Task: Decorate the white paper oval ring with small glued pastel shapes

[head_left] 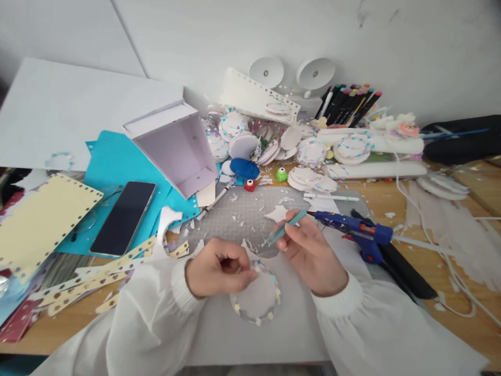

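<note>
My left hand is closed in a pinch over the upper left rim of a round ring trimmed with small pale-yellow, white and blue stars. What its fingertips hold is hidden. The ring lies on white paper. In my right hand, raised to the right of the ring, a pair of teal tweezers is gripped between thumb and fingers, tips pointing down left. Just beyond that hand rests a blue glue gun with a white glue stick in its back.
A lilac open box, a phone and blue paper stand at left. Across the back are decorated white discs, markers and a red punch beside a green one. A white cable runs down the right.
</note>
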Demonstrator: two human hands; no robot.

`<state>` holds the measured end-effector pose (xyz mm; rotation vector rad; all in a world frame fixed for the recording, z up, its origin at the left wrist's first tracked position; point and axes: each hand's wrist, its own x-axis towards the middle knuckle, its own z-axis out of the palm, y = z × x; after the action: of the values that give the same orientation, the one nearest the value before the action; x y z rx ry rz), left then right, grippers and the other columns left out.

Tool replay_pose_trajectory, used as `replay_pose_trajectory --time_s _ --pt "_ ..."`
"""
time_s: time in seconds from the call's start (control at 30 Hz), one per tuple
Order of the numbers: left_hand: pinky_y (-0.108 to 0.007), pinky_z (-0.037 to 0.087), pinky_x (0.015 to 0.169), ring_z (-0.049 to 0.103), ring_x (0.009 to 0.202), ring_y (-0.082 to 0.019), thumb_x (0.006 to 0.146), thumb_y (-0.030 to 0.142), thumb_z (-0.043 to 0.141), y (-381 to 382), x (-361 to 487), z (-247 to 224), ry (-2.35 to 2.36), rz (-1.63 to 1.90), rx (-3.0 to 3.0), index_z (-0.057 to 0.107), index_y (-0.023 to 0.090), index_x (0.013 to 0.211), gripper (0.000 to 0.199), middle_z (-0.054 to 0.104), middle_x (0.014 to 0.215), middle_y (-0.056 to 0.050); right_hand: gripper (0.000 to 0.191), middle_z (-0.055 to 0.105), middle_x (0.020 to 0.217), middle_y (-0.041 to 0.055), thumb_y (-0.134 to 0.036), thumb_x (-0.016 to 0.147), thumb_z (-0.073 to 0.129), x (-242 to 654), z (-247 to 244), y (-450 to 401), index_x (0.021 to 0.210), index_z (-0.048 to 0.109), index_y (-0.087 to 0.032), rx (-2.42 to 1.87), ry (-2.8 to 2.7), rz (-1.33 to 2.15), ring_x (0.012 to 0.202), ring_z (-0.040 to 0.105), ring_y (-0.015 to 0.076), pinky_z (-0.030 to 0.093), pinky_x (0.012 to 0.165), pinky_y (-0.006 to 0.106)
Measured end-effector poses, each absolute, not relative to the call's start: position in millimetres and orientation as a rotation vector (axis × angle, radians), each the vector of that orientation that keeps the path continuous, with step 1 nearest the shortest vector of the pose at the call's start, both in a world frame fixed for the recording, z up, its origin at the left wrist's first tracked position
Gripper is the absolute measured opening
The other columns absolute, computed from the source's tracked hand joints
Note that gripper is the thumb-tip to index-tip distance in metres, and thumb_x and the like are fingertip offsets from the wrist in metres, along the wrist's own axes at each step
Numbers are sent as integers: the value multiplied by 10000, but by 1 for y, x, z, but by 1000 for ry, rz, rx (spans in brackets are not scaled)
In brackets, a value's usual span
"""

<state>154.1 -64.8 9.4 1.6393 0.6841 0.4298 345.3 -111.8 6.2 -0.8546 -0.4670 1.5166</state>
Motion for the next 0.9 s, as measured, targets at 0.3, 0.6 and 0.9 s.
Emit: replay_pose_trajectory --time_s 0.3,0.6,0.9 --pt "-212 171 399 210 418 -51 747 258 689 -66 154 7 778 721 1557 684 118 761 140 265 449 90 207 725 895 23 -170 792 693 347 7 -115 879 522 -247 -706 -652 1519 776 656 89 516 708 187" --pt "-211 179 432 225 453 -53 792 213 688 -67 155 2 778 909 1428 739 199 900 120 262 488 83 209 718 859 -16 -184 792 700 344 10 -115 857 513 -251 -744 -708 1494 729 644 80 504 708 201" --pt "-200 186 421 227 436 -47 759 183 709 -66 158 1 782 979 1379 733 183 797 45 269 461 87 195 727 896 -8 -218 806 701 343 7 -114 858 514 -246 -776 -788 1451 720 636 85 496 704 226"
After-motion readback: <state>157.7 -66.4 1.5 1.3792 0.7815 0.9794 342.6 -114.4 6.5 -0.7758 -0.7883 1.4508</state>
